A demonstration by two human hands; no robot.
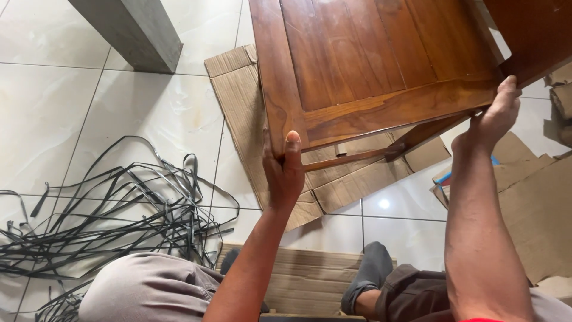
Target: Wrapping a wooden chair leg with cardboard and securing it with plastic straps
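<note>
1. Left hand (pixel 285 170) clamped on table (pixel 369 65) corner, thumb on top.
2. Right hand (pixel 493 116) gripping opposite corner.
3. Held tilted above cardboard (pixel 238 101) (straps (pixel 113 214) nearby), long axis running away from the person.

We see the wooden table (pixel 381 65) held above the floor, in the upper middle of the view. Our left hand (pixel 283 170) grips its near left corner, and our right hand (pixel 493 116) holds the near right corner. Under the table lie flattened cardboard sheets (pixel 238 101), and more cardboard (pixel 530 209) lies to the right. A tangle of packing straps (pixel 113 214) lies on the floor tiles (pixel 59 113) to the left. A post (pixel 134 30), perhaps a pillar, stands behind them.
</note>
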